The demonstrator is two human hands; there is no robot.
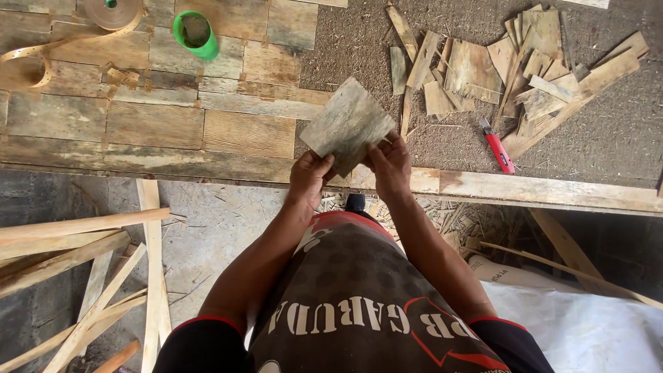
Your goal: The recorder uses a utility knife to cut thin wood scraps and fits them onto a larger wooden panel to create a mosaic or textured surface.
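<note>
A thin, weathered square of wood veneer point(347, 123) is held up over the front edge of the workbench. My left hand point(310, 178) grips its lower left corner and my right hand point(390, 164) grips its lower right edge. The piece is tilted like a diamond, grey-green and stained. Beneath it, flat veneer panels point(159, 123) are laid side by side like a patchwork on the left half of the bench.
A pile of veneer offcuts point(511, 65) lies at the back right on a chipboard surface. A red utility knife point(498, 145) lies near it. A green tape roll point(195, 33) and brown tape roll point(110, 10) sit at the back left. Long wood strips point(90, 262) lie on the floor, left.
</note>
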